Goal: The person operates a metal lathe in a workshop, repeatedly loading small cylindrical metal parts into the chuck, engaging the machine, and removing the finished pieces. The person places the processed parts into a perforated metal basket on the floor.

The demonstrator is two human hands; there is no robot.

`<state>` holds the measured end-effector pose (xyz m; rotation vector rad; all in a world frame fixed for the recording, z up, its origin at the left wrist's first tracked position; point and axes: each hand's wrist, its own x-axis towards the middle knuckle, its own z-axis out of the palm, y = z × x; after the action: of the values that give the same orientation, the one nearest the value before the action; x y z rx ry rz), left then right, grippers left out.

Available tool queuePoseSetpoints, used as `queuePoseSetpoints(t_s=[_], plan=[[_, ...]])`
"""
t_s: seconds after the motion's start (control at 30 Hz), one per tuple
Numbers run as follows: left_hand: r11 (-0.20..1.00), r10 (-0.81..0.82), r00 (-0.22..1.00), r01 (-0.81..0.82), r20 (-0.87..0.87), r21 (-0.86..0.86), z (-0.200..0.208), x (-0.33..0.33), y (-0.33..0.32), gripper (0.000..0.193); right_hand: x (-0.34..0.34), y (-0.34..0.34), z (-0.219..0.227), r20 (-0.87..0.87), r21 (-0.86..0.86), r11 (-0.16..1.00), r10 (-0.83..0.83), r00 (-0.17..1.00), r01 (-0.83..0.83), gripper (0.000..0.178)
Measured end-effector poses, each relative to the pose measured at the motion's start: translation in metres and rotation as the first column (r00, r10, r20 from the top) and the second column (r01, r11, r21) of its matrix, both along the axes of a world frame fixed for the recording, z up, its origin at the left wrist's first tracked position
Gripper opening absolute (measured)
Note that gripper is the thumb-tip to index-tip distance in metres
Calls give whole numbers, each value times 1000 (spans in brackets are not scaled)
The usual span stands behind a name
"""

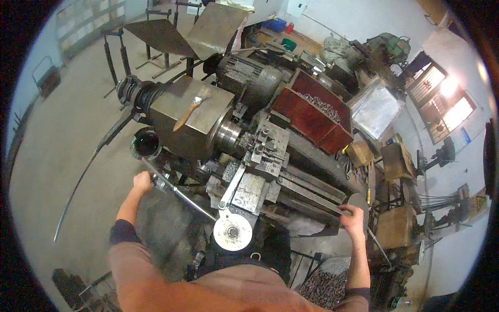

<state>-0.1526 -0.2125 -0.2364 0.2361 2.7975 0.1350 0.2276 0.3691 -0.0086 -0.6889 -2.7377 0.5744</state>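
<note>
Near nine o'clock, a long curved rod (86,174) is reaching out from the lathe headstock (171,98) toward the floor. Between eight and nine o'clock, the left hand (143,181) is gripping a short metal handle (160,182), fingers wrapped closed. That handle is sitting just below the upper end of a straight steel lever (183,195), which is slanting down to a white round disc (228,239) at six o'clock. Being metal, the handle should be feeling rigid and perhaps oily; a full wrap around its outer end looks the surest hold. Toward ten o'clock, a wooden-handled brush (188,113) is lying on the headstock. Near the centre, the tool post (269,145) is standing upright. Around two o'clock, a dark red tray (299,117) is holding small metal parts (321,105). At five o'clock, more metal pieces (325,285) are lying heaped. Toward four o'clock, the right hand (353,219) is hanging beside the lathe bed's (312,190) right end, thumb and fingers bent together; I cannot tell whether they are pinching anything.
</note>
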Motion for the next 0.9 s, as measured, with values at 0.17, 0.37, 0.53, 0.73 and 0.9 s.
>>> queuePoseSetpoints(t_s=[0.17, 0.37, 0.53, 0.73, 0.9], plan=[[943, 285, 958, -283, 10, 178, -17, 6, 13, 43, 49, 20, -11, 54, -106, 971, -210, 976, 215, 31], [993, 114, 990, -115, -85, -8, -53, -12, -5, 35, 69, 23, -26, 145, -134, 939, -296, 944, 315, 36], [974, -172, 955, 128, -242, -188, -42, -39, -9, 16, 110, 58, -48, 29, -140, 937, -320, 947, 320, 34], [997, 29, 920, 0, -392, 73, 3, 20, -19, 21, 157, 132, -51, 77, 202, 839, -527, 846, 505, 44], [693, 321, 947, -229, -8, 683, 8, 15, -56, 49, 265, 265, -116, 507, 365, 795, -606, 613, 484, 60]])
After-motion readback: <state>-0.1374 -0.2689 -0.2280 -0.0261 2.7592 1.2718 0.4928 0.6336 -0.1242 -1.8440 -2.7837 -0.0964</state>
